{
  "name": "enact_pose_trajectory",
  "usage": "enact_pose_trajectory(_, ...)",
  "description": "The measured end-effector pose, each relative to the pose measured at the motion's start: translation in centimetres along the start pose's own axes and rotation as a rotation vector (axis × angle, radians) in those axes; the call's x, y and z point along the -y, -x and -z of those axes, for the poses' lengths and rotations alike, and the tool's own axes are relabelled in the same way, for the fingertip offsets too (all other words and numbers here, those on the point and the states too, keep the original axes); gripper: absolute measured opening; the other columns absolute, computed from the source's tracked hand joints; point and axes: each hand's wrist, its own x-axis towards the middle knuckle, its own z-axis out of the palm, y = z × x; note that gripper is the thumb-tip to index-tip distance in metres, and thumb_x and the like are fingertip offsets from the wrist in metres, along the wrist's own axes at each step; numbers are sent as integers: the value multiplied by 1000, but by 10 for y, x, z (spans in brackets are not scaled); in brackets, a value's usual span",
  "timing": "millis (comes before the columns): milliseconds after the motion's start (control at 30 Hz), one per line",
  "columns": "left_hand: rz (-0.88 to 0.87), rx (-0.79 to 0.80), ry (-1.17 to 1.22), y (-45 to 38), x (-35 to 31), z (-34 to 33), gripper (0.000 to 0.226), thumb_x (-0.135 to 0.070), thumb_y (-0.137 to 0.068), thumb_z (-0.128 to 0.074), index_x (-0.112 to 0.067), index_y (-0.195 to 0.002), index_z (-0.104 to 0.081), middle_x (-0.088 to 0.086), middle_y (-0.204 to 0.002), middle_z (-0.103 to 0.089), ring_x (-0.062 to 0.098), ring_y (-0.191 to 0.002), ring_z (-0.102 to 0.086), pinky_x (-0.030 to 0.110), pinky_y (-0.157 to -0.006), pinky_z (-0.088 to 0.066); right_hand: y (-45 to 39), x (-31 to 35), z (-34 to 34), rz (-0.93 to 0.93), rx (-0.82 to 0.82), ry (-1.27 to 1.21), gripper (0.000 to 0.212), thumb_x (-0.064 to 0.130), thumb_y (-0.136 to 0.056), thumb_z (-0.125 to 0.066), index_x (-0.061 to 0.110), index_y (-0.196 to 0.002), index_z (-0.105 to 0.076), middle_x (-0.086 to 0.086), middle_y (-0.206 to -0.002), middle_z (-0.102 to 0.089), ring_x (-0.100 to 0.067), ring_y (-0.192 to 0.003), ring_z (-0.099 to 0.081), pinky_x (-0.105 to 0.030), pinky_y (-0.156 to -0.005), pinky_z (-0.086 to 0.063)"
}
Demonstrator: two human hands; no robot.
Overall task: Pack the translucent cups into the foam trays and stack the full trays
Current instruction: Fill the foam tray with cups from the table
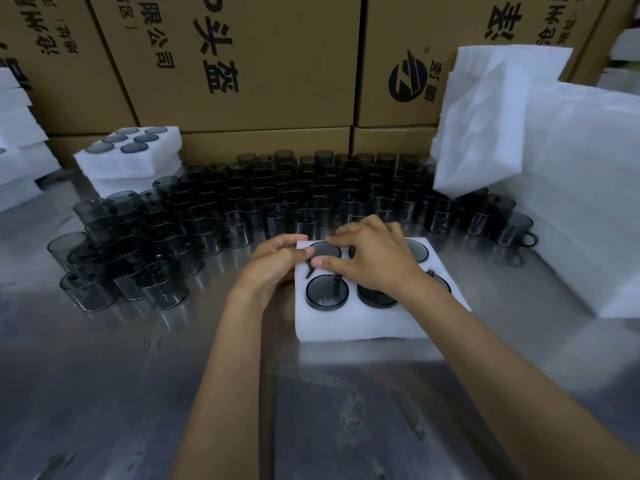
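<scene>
A white foam tray point(360, 323) lies on the steel table in front of me, with dark translucent cups sunk in its holes. Both hands meet at the tray's far-left hole, where a cup point(328, 250) sits. My left hand point(273, 265) pinches that cup's left edge. My right hand point(374, 261) grips it from the right, thumb on its near rim, and covers the middle far hole. A seated cup point(326, 292) fills the near-left hole. Behind the tray stands a wide crowd of loose cups point(242, 209).
Filled foam trays point(131, 157) are stacked at the back left. Empty foam trays point(568, 174) are piled high on the right. Cardboard boxes point(263, 60) wall off the back. More foam point(17, 143) sits at the far left edge.
</scene>
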Motion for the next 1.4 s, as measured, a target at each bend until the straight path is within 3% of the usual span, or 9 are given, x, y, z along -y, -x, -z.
enact_pose_trajectory(233,-14,-24,1,4,3,-6,22,-21,-83,-73,-29,-104,-74,7,-99,-76,25,-95,-74,47,-91,-57,6,5,5,-86,108,22,67,78,-87,-39,41,-143,-51,9,-150,-49,-20,-140,-33,-44,-108,-19)
enact_pose_trajectory(467,-37,-81,-31,20,5,-16,32,-31,-92,-67,-29,-124,-66,1,-114,-73,21,-102,-71,43,-96,-55,18,-1,1,-103,278,-61,59,66,-99,-22,48,-155,-17,11,-167,-6,-18,-154,-3,-50,-121,0)
enact_pose_trajectory(600,-157,-135,-275,34,10,-16,24,-36,-100,-55,-24,-93,-75,-14,-80,-75,6,-72,-70,18,-64,-51,24,-11,10,-118,73,-91,58,63,-98,-36,39,-151,-37,8,-163,-26,-18,-152,-15,-48,-117,-12)
enact_pose_trajectory(700,-180,-214,-432,44,16,-9,55,-44,-100,-51,6,-83,-66,7,-71,-59,18,-67,-53,28,-67,-38,33,-41,26,-390,-109,-83,58,59,-97,-40,26,-145,-49,0,-157,-38,-25,-147,-23,-50,-114,-20)
enact_pose_trajectory(833,-164,-235,-431,57,15,-12,57,-47,-96,-56,7,-79,-65,12,-73,-60,23,-69,-55,31,-70,-40,51,-72,35,-674,70,-45,67,61,-100,-26,12,-111,-69,-13,-137,-56,-33,-137,-36,-46,-108,-29)
enact_pose_trajectory(1000,-219,-41,-161,70,9,-15,16,-40,-93,-65,-36,-102,-78,-12,-99,-76,4,-91,-72,30,-84,-54,70,-71,30,-654,-63,-677,43,61,-94,-50,20,-100,-63,1,-99,-64,-8,-78,-57,-23,-60,-40)
enact_pose_trajectory(1100,-195,133,90,71,4,-14,37,-38,-93,-65,-48,-128,-61,-11,-124,-69,14,-110,-68,40,-90,-55,73,-69,37,-719,-203,-1121,39,56,-88,-66,22,-107,-56,-2,-98,-67,-13,-72,-69,-26,-55,-52)
enact_pose_trajectory(1267,-106,148,358,70,0,-9,43,-47,-89,-65,-29,-128,-66,8,-129,-66,29,-116,-65,48,-94,-53,78,-67,49,-507,85,-1603,46,51,-84,-72,23,-120,-72,-13,-121,-71,-31,-108,-70,-44,-82,-60)
enact_pose_trajectory(1400,-161,83,708,68,-2,-2,54,-54,-92,-57,-14,-128,-66,14,-130,-65,30,-120,-63,44,-93,-56,72,-49,39,-506,54,-1765,51,56,-87,-66,24,-126,-69,-12,-129,-67,-34,-121,-63,-55,-105,-47)
